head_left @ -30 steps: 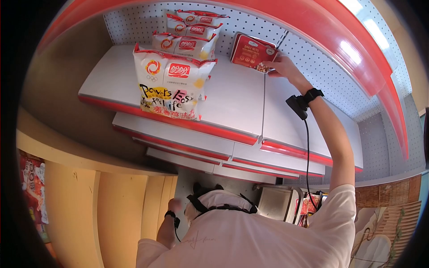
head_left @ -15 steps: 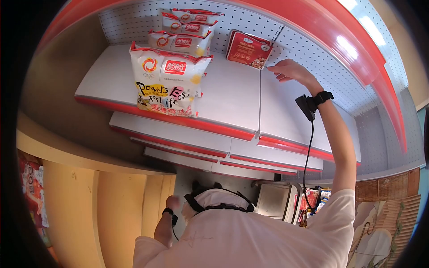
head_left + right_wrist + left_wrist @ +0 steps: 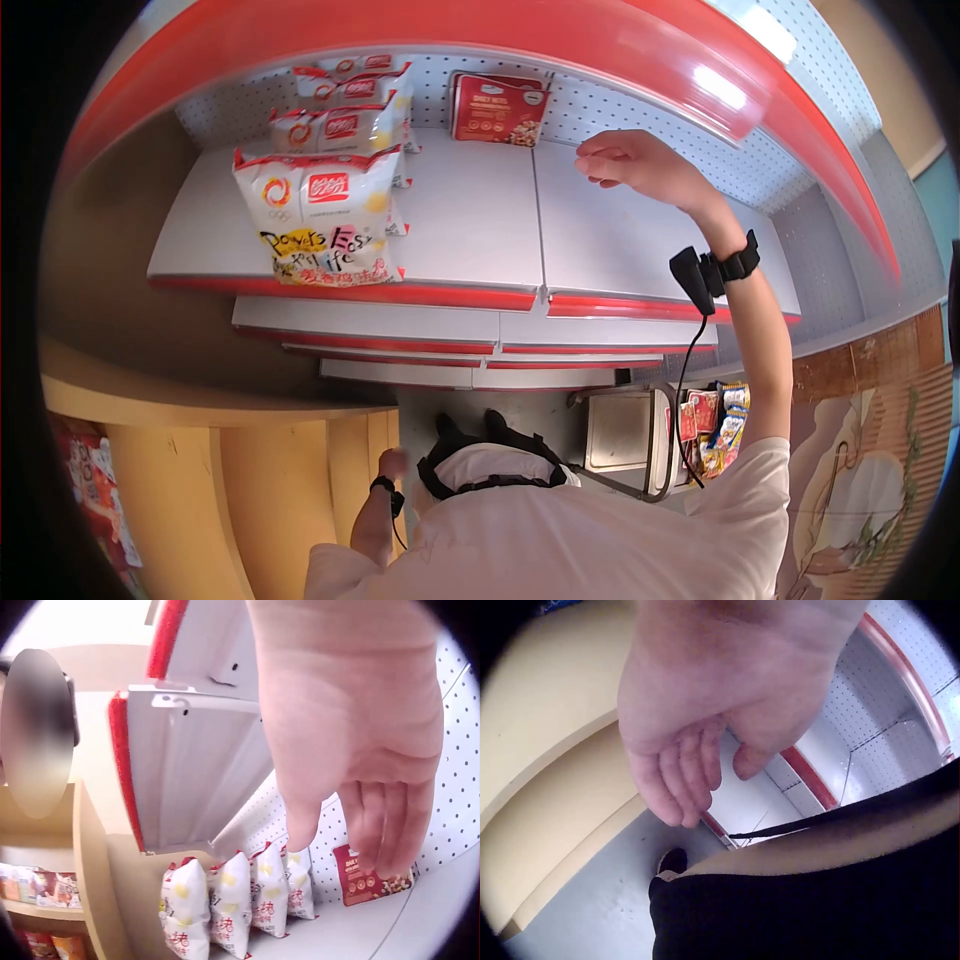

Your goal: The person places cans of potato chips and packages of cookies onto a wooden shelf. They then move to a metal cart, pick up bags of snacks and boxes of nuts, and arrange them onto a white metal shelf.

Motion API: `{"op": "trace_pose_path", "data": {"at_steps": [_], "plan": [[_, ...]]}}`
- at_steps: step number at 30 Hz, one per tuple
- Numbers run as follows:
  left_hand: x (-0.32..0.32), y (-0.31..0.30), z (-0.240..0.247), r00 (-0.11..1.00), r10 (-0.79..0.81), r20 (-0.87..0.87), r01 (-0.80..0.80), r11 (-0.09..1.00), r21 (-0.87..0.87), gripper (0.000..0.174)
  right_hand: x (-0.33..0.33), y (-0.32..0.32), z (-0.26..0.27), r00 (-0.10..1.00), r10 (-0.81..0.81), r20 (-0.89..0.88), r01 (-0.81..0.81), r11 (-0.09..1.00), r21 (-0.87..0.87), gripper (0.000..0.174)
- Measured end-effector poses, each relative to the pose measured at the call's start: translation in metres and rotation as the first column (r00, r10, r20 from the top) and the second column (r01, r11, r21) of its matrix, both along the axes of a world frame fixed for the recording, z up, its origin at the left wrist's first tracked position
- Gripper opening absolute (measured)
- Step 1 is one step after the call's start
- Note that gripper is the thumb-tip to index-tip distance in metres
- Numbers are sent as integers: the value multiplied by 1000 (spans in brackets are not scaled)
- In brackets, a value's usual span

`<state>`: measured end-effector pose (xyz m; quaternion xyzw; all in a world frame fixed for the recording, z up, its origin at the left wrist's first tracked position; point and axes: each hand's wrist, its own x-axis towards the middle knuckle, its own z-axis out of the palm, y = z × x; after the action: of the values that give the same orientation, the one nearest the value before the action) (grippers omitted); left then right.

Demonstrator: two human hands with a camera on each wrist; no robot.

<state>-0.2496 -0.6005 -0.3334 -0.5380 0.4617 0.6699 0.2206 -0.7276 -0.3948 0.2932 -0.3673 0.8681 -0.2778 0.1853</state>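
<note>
Above the upper shelf (image 3: 470, 215) the right hand (image 3: 650, 170) hangs in the air with loosely bent fingers, holding nothing. Left of it, red nut packs (image 3: 497, 112) stand against the perforated back panel, apart from the hand. The right wrist view shows the palm (image 3: 352, 727) with a red pack (image 3: 360, 881) behind the fingertips. A row of white snack bags (image 3: 315, 215) stands upright on the shelf's left part. Low beside the body, the left hand (image 3: 393, 463) is idle; in the left wrist view that hand (image 3: 705, 712) hangs with loosely curled fingers and nothing in it.
Lower shelves (image 3: 370, 320) with red edges lie under the upper one. A cart (image 3: 618, 432) with colourful packs (image 3: 725, 425) stands at the lower right. Wooden shelving (image 3: 270, 490) is at the lower left. A red-edged canopy (image 3: 450, 30) arches over the shelf.
The right hand has let go of the red pack and drawn away to the right. The head view has shifted, so the shelf goods appear further left. The left hand stays low.
</note>
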Motion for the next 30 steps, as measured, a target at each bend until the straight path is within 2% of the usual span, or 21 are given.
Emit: {"op": "trace_pose_path", "data": {"at_steps": [2, 3, 4, 6, 8, 11, 12, 15, 16, 17, 18, 19, 20, 23, 24, 25, 27, 29, 30], "plan": [[7, -6, -15, 993, -10, -120, 26, 991, 129, 26, 19, 11, 3, 1000, 6, 9, -6, 998, -57, 44], [14, -13, -31, 982, -52, -184, 94, 970, 225, 21, 26, 16, 4, 998, 26, 56, -22, 997, -75, 40], [9, -6, -23, 973, -209, -98, 211, 977, 12, 19, 32, 21, 4, 999, 2, 53, 3, 996, -88, 40], [1, -3, -10, 977, -213, 5, 213, 977, 20, 17, 50, 33, 4, 996, 60, 63, -49, 984, -172, 37], [4, -12, -31, 988, -150, -27, 152, 973, 174, 15, 69, 47, 4, 999, -17, 40, 24, 985, -170, 34], [-18, 2, -9, 930, -357, 91, 361, 932, -26, 15, 88, 73, 2, 999, -4, 49, 15, 974, -227, 32], [-26, 1, -4, 932, -357, 63, 355, 934, 44, 13, 95, 84, -2, 998, -45, 51, 56, 970, -236, 32], [-49, 17, 10, 915, -404, -12, 403, 912, -74, 13, 113, 117, -15, 994, -43, 105, 78, 931, -358, 35], [-58, 22, 13, 911, -411, -41, 403, 907, -122, 12, 122, 129, -19, 978, -75, 194, 143, 920, -364, 35], [-67, 26, 14, 906, -417, -70, 401, 900, -171, 11, 128, 141, -27, 982, -86, 170, 146, 914, -379, 35], [-75, 30, 17, 896, -440, -61, 424, 888, -177, 11, 133, 155, -40, 984, -97, 149, 149, 907, -394, 35], [-83, 32, 19, 875, -478, -84, 460, 872, -168, 18, 139, 169, -55, 973, -117, 202, 195, 882, -430, 34], [-92, 36, 22, 849, -517, -105, 499, 852, -158, 29, 142, 185, -71, 977, -135, 165, 193, 889, -415, 34], [-108, 52, 26, 838, -534, -112, 508, 839, -197, 28, 153, 235, -123, 945, -225, 238, 305, 867, -394, 33], [-111, 59, 31, 822, -563, -90, 539, 819, -198, 28, 153, 254, -149, 947, -271, 175, 319, 869, -377, 34], [-109, 80, 38, 835, -549, -35, 532, 821, -207, 25, 163, 299, -183, 934, -333, 133, 359, 861, -361, 35], [-110, 99, 31, 866, -499, -17, 488, 854, -179, 17, 170, 346, -231, 897, -403, 184, 443, 824, -353, 38], [-109, 124, 16, 841, -540, -15, 528, 827, -192, 16, 179, 393, -269, 812, -512, 279, 580, 757, -299, 41], [-104, 137, 18, 823, -568, -18, 553, 808, -203, 15, 182, 420, -289, 808, -509, 296, 585, 753, -302, 41]]}}
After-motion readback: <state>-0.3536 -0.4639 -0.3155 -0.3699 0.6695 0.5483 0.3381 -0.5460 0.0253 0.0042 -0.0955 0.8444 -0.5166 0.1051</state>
